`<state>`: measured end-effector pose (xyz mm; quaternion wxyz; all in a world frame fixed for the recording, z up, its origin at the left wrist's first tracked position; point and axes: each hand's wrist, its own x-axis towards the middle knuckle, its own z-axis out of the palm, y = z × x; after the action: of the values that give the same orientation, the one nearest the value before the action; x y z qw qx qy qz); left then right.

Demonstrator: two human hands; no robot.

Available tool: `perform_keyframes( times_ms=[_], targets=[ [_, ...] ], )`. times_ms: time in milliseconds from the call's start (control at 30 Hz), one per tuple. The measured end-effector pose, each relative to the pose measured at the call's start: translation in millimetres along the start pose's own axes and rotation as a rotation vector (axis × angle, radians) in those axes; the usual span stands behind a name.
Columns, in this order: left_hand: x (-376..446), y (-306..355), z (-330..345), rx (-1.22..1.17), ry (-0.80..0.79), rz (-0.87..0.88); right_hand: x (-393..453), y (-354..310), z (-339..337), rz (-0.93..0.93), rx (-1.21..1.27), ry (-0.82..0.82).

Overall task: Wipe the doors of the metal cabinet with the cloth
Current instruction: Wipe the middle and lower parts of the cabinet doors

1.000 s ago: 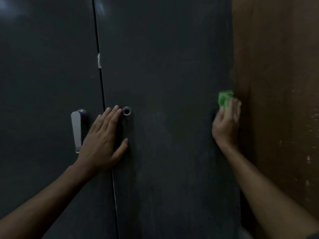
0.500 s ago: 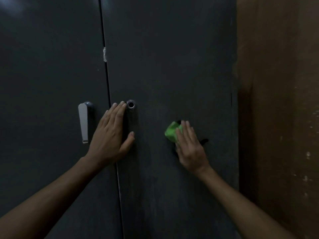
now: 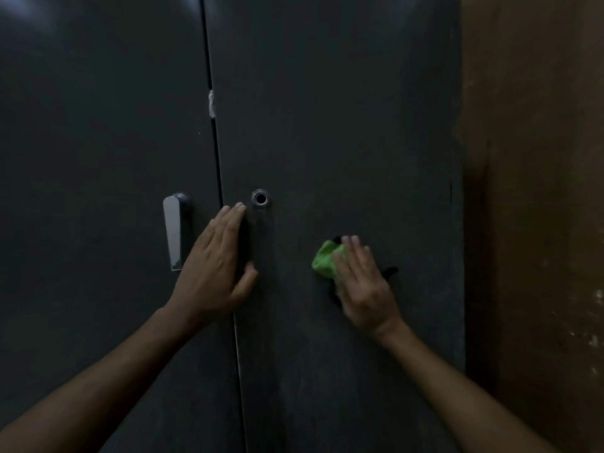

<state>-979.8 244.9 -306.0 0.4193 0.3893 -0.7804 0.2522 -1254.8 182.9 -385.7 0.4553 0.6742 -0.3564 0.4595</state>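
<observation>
Two dark grey metal cabinet doors fill the view, the left door (image 3: 98, 191) and the right door (image 3: 343, 125), both closed with a thin seam between them. My right hand (image 3: 362, 286) presses a bright green cloth (image 3: 325, 263) flat against the middle of the right door, fingers straight; most of the cloth is hidden under the palm. My left hand (image 3: 219, 266) rests flat across the seam, fingers straight, just below the round keyhole (image 3: 260, 198).
A silver lever handle (image 3: 173, 232) hangs on the left door beside my left hand. A small white scrap (image 3: 211, 103) sticks in the seam higher up. A brown wall (image 3: 536, 207) runs along the cabinet's right edge.
My right hand slid the cloth from the door's right edge down and left to the middle of the right door, then almost stopped. My left hand stayed at the seam.
</observation>
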Motion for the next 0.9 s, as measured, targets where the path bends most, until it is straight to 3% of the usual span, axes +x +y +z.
perform_keyframes(
  times_ms=[100, 167, 233, 333, 433, 567, 700, 800, 833, 900],
  targets=[
    [-2, 1, -7, -0.073, -0.03, -0.012, 59, 7, -5, 0.473, 0.085, 0.17],
    [-5, 4, -10, -0.14, -0.031, -0.036, 114, -15, 0, 0.623, 0.155, 0.231],
    [-9, 6, -11, -0.216, -0.028, -0.071, 129, -50, 13, 0.466, 0.168, 0.225],
    [-14, 6, -14, -0.269, -0.015, -0.108, 74, -90, 23, 0.02, 0.137, 0.062],
    [-16, 4, -22, -0.268, 0.018, -0.092, 52, -76, 17, -0.308, 0.053, -0.007],
    [-18, 6, -31, -0.261, 0.103, -0.08, 104, -78, 11, -0.037, 0.027, 0.139],
    [-23, -2, -36, -0.053, 0.221, -0.032, 159, -106, 14, -0.234, -0.038, 0.145],
    [-23, -10, -42, 0.133, 0.215, -0.029, 196, -112, 8, 0.145, 0.053, 0.187],
    [-24, -15, -45, 0.19, 0.18, -0.017, 185, -116, 9, 0.177, 0.086, 0.189],
    [-26, -27, -51, 0.3, 0.089, 0.036, 131, -120, 14, 0.025, 0.105, 0.154]
  ],
)
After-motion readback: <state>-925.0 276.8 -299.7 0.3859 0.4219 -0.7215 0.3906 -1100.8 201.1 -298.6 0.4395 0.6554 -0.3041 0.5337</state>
